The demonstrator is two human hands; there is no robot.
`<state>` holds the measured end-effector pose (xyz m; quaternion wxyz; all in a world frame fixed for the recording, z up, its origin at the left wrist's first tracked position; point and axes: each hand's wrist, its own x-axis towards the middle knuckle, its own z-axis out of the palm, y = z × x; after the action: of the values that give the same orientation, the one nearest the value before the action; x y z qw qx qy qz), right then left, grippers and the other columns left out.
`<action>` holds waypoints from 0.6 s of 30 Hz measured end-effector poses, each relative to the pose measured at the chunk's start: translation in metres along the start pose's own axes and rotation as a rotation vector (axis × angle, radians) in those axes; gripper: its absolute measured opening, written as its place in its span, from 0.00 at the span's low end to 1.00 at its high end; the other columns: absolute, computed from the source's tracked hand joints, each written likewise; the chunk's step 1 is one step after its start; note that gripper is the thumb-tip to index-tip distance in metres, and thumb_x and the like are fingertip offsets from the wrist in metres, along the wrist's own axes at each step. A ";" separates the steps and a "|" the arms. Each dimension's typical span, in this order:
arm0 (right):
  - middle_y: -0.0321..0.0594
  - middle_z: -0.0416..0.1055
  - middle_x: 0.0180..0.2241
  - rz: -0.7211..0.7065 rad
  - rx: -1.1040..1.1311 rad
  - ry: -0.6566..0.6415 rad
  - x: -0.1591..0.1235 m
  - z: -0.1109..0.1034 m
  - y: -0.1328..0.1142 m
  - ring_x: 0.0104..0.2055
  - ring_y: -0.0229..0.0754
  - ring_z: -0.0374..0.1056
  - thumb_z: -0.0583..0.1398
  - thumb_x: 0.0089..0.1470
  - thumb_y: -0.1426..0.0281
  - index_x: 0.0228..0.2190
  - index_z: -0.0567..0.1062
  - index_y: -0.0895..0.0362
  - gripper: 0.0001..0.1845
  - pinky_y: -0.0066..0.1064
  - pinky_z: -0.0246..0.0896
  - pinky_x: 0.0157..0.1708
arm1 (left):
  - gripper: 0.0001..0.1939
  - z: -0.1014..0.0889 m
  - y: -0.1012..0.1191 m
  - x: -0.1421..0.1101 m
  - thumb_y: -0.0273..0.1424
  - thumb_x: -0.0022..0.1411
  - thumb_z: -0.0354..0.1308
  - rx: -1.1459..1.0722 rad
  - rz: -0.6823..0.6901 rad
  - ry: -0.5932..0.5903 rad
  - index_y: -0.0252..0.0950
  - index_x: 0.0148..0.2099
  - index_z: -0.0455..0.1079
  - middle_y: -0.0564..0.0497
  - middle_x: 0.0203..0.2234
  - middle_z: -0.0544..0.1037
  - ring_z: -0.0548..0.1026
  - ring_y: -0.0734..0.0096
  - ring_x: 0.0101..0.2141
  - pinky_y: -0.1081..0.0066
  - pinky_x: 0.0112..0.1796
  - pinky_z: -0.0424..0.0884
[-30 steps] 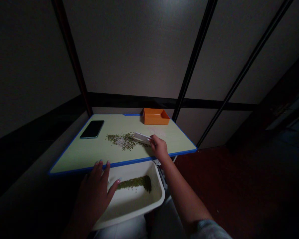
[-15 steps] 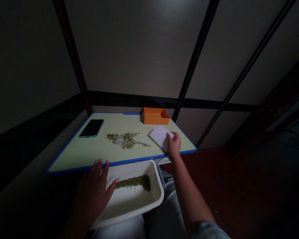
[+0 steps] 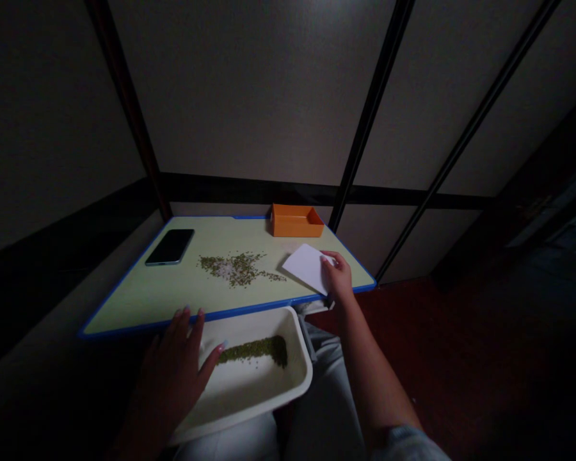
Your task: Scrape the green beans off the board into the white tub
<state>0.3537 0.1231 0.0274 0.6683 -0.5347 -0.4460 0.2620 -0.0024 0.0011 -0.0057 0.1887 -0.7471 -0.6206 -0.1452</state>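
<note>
A flat white card (image 3: 307,266) is pinched in my right hand (image 3: 338,276), between thumb and fingers, over the right part of the pale green table (image 3: 158,298). Left of the card lies a scattered patch of small green beans (image 3: 242,269) mixed with some whitish grains. My left hand (image 3: 177,362) is spread open at the left of a white plastic tub (image 3: 249,404), fingertips at the table's front edge. Inside the tub, along its far side, runs a heap of green beans (image 3: 269,347). The left hand covers the tub's left end.
An orange open box (image 3: 295,224) stands at the table's back right. A dark-screened phone (image 3: 171,246) lies at the left. Blue edging rims the table, and a panelled wall (image 3: 254,96) rises behind it. The tub sits against the front edge, above my lap.
The white card has tilted and lifted slightly in my right hand. My left hand stays spread at the tub. The whole view has shifted a little.
</note>
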 end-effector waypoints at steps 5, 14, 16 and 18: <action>0.40 0.75 0.29 0.012 -0.029 -0.061 0.009 -0.028 0.000 0.28 0.40 0.63 0.66 0.38 0.55 0.33 0.78 0.58 0.23 0.29 0.56 0.27 | 0.34 0.001 0.000 0.000 0.46 0.66 0.42 0.001 0.011 0.010 0.24 0.62 0.65 0.25 0.62 0.67 0.65 0.41 0.63 0.47 0.54 0.67; 0.38 0.75 0.29 -0.006 -0.036 -0.201 0.005 -0.026 0.001 0.27 0.38 0.62 0.66 0.39 0.54 0.34 0.79 0.57 0.23 0.27 0.54 0.25 | 0.35 0.002 0.001 0.000 0.45 0.66 0.39 -0.027 -0.007 0.003 0.24 0.62 0.64 0.25 0.63 0.65 0.63 0.41 0.64 0.45 0.55 0.65; 0.39 0.75 0.30 -0.013 -0.047 -0.183 0.005 -0.024 0.002 0.27 0.38 0.62 0.66 0.40 0.53 0.35 0.79 0.57 0.23 0.27 0.55 0.24 | 0.35 0.003 0.001 0.000 0.46 0.66 0.39 -0.040 -0.008 0.004 0.24 0.62 0.64 0.26 0.64 0.65 0.63 0.40 0.64 0.45 0.55 0.65; 0.39 0.76 0.30 -0.018 -0.063 -0.166 0.006 -0.023 0.003 0.27 0.38 0.63 0.66 0.40 0.53 0.35 0.79 0.57 0.24 0.28 0.55 0.24 | 0.35 0.004 0.001 -0.001 0.46 0.66 0.39 -0.046 -0.015 0.005 0.25 0.63 0.63 0.26 0.64 0.64 0.62 0.40 0.64 0.45 0.56 0.65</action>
<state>0.3768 0.1181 0.0257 0.6143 -0.5276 -0.5128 0.2852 -0.0018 0.0023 -0.0092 0.1718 -0.7462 -0.6222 -0.1629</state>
